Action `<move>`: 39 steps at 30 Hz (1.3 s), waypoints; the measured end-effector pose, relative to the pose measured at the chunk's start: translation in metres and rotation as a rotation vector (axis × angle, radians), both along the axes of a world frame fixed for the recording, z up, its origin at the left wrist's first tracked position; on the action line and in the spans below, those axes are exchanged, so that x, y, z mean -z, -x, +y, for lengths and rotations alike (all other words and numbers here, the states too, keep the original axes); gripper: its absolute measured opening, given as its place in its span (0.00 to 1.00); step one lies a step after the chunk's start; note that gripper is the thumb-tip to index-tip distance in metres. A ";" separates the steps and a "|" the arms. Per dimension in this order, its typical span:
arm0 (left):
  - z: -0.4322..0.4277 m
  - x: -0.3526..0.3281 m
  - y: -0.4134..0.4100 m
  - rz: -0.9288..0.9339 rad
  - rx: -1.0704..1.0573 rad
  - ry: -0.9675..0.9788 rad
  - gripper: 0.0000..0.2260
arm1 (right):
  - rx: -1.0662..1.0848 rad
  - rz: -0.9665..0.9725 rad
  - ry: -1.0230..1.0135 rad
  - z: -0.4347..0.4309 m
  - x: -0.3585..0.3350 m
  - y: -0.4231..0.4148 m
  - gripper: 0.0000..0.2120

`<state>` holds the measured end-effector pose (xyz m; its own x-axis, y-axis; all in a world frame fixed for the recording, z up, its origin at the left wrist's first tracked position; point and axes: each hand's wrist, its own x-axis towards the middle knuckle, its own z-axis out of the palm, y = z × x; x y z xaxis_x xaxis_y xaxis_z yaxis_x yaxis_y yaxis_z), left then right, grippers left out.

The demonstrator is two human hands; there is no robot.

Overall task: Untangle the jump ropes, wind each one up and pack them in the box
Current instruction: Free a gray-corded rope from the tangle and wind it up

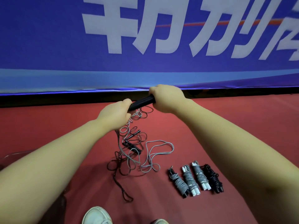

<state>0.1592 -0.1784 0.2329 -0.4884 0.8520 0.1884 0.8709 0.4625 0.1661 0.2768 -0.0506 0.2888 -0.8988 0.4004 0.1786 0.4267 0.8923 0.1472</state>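
Left hand [115, 114] and right hand [165, 97] both grip the black handles [141, 102], held up over the tangled ropes [134, 152] on the red floor [210, 126]. Best to pull slowly so no knot gets tight.

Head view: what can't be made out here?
- The box is not in frame.
- The black handles: both ends are covered by the left hand and right hand gripping them.
- The tangled ropes: cords overlap, so the count is unclear.
- The white shoe is cut off by the bottom edge.
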 end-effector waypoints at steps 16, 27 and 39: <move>-0.057 -0.043 -0.066 -0.127 -0.016 -0.063 0.09 | 0.003 0.111 0.379 -0.070 -0.040 -0.068 0.15; -0.053 -0.054 -0.077 -0.730 0.081 -0.511 0.10 | -0.016 0.125 1.102 -0.072 0.026 -0.068 0.34; -0.017 0.035 0.026 -0.766 -0.169 -0.555 0.11 | -0.308 -0.033 0.554 -0.015 0.091 0.013 0.11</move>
<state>0.1333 -0.1956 0.1979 -0.7545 0.6448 0.1221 0.3639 0.2562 0.8955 0.2636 -0.0653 0.1982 -0.9889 0.1478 -0.0110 0.1417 0.9210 -0.3628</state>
